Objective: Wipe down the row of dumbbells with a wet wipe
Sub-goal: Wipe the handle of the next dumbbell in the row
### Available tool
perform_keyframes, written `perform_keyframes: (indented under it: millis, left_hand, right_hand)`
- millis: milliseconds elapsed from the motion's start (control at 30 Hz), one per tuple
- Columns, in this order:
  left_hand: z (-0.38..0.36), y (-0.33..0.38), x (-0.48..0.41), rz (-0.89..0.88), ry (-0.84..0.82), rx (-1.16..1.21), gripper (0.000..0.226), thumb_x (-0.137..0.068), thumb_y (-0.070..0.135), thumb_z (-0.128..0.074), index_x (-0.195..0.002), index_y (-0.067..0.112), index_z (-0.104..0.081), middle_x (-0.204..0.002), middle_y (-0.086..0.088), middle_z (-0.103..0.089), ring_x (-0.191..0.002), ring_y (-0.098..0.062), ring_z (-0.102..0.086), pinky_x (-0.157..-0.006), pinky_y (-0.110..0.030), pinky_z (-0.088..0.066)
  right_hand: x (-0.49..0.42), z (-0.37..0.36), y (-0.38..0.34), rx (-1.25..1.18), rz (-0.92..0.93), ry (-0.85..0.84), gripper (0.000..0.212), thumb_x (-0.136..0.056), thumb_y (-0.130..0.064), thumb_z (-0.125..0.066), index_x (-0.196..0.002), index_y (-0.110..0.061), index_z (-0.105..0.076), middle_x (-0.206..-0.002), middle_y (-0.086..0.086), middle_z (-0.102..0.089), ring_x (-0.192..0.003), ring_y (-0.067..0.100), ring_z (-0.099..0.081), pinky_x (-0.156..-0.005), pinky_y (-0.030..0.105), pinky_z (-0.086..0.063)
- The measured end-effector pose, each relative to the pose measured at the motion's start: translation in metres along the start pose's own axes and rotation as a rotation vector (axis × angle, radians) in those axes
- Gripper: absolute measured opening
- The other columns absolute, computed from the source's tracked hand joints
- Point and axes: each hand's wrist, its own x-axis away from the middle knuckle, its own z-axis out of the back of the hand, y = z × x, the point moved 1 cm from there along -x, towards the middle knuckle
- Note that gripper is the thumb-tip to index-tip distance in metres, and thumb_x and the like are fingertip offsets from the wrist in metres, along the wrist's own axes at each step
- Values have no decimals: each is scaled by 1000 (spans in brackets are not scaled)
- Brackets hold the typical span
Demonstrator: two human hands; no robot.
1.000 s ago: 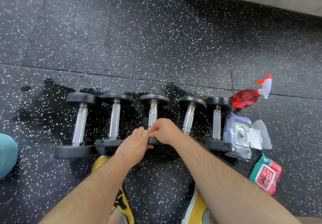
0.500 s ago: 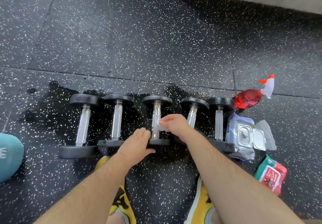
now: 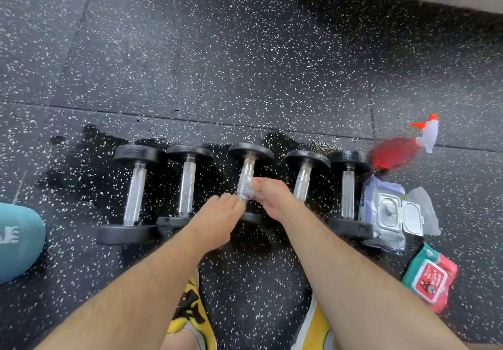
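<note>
On the black speckled rubber floor [image 3: 245, 64], a row of five dumbbells [image 3: 187, 183] lies side by side, each with a knurled metal handle and two black round heads. All handles run away from the person, so one head is far and one is near. The person stands over the row, both bare forearms reaching down to the middle dumbbell [image 3: 251, 152].

Right hand [image 3: 272, 197]: fingers and thumb are curled, pinching a crumpled white wet wipe [image 3: 248, 191] against the handle of the middle dumbbell, roughly at mid-length. The wipe wraps part of the handle.

Left hand [image 3: 217, 213]: fingers are extended and relaxed, grasping nothing. The fingertips lie at the near end of the same handle, just beside the right hand. This hand covers most of the near head.

A dark wet patch [image 3: 89, 164] spreads over the floor under and to the left of the row.

To the right of the row:
- a red spray bottle [image 3: 392, 153] with a white and orange trigger head, lying on its side;
- a pale wipes pack [image 3: 386, 213] with its lid flipped open, touching the last dumbbell;
- a red and green wipes pack [image 3: 430, 279], nearer the person.

A teal object [image 3: 19, 241] shows at the left edge. Two yellow shoes [image 3: 193, 314] show below the forearms.
</note>
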Motion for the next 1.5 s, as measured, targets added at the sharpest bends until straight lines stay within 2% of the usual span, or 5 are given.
perform_keyframes:
  millis: [200,433,733,967,1500]
  left_hand:
    - [-8,6,1,-67,5,-23,35,-88,17,-57,-122,14,-49,-118,-3,-51,-100,-20,-47,-82,-32,-37]
    - [-12,-1,-5,24,69,266,31,-94,45,-58,-109,19,-52,-106,3,-52,-93,-17,-50,-84,-32,-46]
    - [-30,-7,4,19,124,282,34,-99,45,-49,-110,13,-51,-103,0,-54,-82,-17,-56,-65,-25,-36]
    - [-31,-5,1,26,125,327,32,-97,44,-53,-109,15,-52,-104,1,-55,-83,-14,-56,-71,-29,-50]
    - [-32,-5,1,60,114,330,33,-97,48,-52,-106,16,-48,-101,3,-51,-83,-14,-53,-72,-29,-49]
  right_hand:
    - [11,-16,-6,403,167,25,19,-88,-8,-53,-84,2,-68,-95,32,-62,-90,49,-57,-96,51,-52]
    - [9,-20,-21,371,580,436,13,-102,-20,-52,-93,-19,-61,-110,-5,-47,-86,-3,-51,-70,9,-35]
    - [-18,-42,2,746,832,492,21,-99,-21,-55,-92,-20,-76,-87,-9,-57,-88,14,-43,-81,31,-42]
    - [-16,-45,1,944,800,405,26,-97,-20,-50,-88,-16,-74,-90,0,-54,-85,22,-53,-71,34,-47]
    - [-17,-30,10,432,561,542,27,-98,-22,-58,-75,-11,-56,-84,0,-57,-74,12,-49,-69,28,-38]
